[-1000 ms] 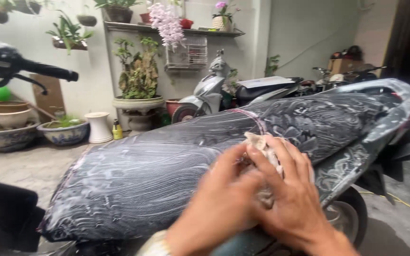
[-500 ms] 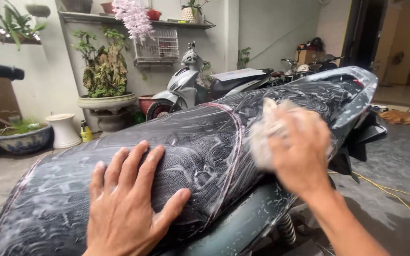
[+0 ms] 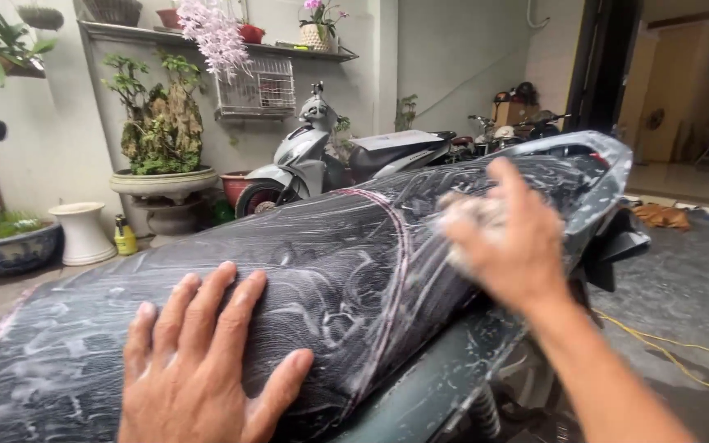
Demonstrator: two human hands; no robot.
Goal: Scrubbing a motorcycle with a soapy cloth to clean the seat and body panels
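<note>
Two hands on the soapy black seat (image 3: 322, 279) — filling the frame's centre.
I see my left hand (image 3: 198, 361) flat, fingers spread, lower left; right hand (image 3: 510, 238) clamped on a sudsy sponge (image 3: 465, 215), centre right.

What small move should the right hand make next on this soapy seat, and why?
Probably sweep the sponge on toward the seat's rear end. The right hand presses it on the rear half of the black seat, the left hand lies flat on the lathered front part, and the tail looks less foamy.
</note>
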